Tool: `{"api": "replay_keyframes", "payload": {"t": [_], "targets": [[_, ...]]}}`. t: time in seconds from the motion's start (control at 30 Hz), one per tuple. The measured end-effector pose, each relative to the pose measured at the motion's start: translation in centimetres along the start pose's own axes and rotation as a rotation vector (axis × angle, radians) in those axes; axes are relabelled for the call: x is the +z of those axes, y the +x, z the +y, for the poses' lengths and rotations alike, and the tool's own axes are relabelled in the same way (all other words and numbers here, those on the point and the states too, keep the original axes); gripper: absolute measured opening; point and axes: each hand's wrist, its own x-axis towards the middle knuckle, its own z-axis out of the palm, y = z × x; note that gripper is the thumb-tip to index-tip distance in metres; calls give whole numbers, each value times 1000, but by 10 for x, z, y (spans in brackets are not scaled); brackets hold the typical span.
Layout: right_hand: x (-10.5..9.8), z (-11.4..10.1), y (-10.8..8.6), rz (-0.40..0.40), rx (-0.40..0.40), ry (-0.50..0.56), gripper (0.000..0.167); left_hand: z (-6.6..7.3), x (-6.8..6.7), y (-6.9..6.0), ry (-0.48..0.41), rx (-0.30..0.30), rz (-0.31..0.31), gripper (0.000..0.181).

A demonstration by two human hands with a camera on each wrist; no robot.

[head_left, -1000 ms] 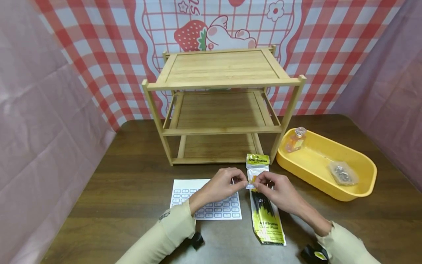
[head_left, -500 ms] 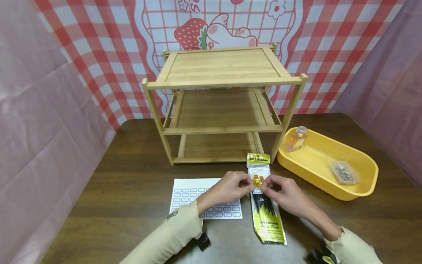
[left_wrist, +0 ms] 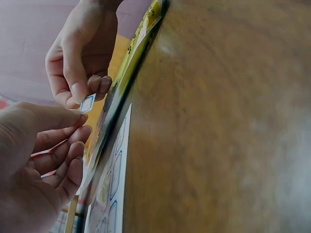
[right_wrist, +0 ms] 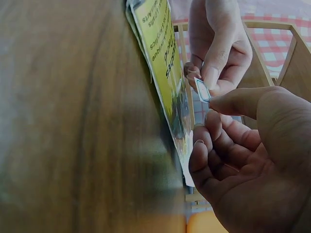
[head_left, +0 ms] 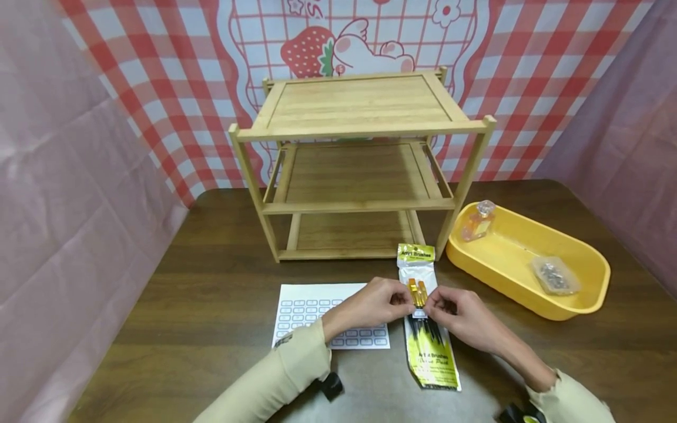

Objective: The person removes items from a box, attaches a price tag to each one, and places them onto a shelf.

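A small white label with a blue border is stretched between the two hands, over the middle of a packet of artist brushes lying on the table. The left hand pinches one end of it between thumb and finger; the right hand pinches the other end. Both wrist views show the label at the fingertips, raised off the packet's surface. Left of the packet lies a sheet of labels, partly covered by the left hand and forearm.
A three-tier wooden shelf stands behind the packet, whose top end is near the shelf's front right leg. On the right, a yellow basin holds a perfume bottle and a small clear packet. A checked cloth hangs behind.
Both hands have moved slightly right and toward the packet's lower part with the label between them. More of the orange and gold brush ends shows above the label.
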Motion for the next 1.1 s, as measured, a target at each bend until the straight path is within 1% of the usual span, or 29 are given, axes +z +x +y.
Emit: {"api": "replay_keyframes", "payload": {"t": [0.23, 0.5, 0.63, 0.77, 0.97, 1.1], "targets": [[-1, 0, -2, -5, -1, -18, 10, 0, 2, 3, 17, -5, -20, 4], [0, 3, -5, -5, 7, -40, 12, 0, 5, 5, 40, -23, -26, 5], [1, 3, -5, -9, 2, -38, 12, 0, 6, 6, 50, -23, -27, 5], [1, 3, -5, -17, 8, -32, 12, 0, 6, 6, 49, -16, -28, 6], [2, 5, -5, -13, -14, -38, 13, -1, 7, 6, 47, -4, -30, 7], [3, 5, -5, -9, -21, -49, 13, -2, 8, 7, 32, -8, -35, 8]]}}
